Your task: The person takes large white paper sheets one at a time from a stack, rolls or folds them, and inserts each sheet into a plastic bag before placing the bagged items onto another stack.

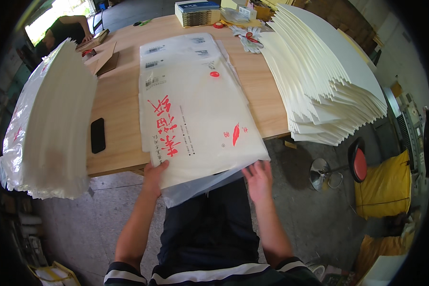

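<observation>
A printed clear plastic bag [203, 118] with white sheets inside lies over the near edge of the wooden table [121, 96], its unfilled end hanging towards me. My left hand [155, 177] grips its near left corner, thumb on top. At the near right corner, my right hand [259, 175] touches the bag's edge with fingers spread; whether it pinches the film cannot be told. More printed plastic bags [175, 44] lie beneath and beyond this one.
Tall stacks of filled bags [57, 121] and folded white sheets [314, 71] flank me. A phone [98, 136], gloves with red-handled scissors [249, 37] and a box-like stack [197, 14] are on the table. A person [66, 32] works far left; a stool [357, 164] stands right.
</observation>
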Demonstrator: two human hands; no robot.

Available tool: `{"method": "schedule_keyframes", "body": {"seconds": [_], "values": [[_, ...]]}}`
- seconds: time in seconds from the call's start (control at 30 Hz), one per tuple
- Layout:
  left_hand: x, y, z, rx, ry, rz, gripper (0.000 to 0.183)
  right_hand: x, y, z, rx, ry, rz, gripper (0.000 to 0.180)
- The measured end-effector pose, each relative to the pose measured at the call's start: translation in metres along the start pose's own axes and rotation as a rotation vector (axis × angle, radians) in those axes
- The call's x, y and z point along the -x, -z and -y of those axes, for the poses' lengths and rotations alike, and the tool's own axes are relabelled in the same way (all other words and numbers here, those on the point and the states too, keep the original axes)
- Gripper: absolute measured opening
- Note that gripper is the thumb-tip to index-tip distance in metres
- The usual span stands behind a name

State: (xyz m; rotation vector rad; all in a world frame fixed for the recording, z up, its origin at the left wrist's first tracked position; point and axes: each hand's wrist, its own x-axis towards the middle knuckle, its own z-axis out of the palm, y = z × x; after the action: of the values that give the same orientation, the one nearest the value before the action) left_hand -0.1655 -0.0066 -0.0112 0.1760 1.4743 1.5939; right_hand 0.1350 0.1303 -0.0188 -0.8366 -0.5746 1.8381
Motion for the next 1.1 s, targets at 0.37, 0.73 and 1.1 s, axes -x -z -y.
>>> {"method": "schedule_keyframes", "body": {"seconds": [0.37,0.73,1.1], "values": [[0.000,-0.001,0.002,0.078,0.019,0.074,0.035,-0.013,0.036,0.021,0.747,0.489,-0.024,0.076],[-0.002,-0.001,0.008,0.117,-0.035,0.061,0.038,-0.012,0.099,0.037,1.157,0.688,-0.157,0.011],[0.017,-0.006,-0.004,0.048,-0.028,0.076,0.044,-0.088,0.047,0.063,0.823,-0.085,0.095,0.036]]}}
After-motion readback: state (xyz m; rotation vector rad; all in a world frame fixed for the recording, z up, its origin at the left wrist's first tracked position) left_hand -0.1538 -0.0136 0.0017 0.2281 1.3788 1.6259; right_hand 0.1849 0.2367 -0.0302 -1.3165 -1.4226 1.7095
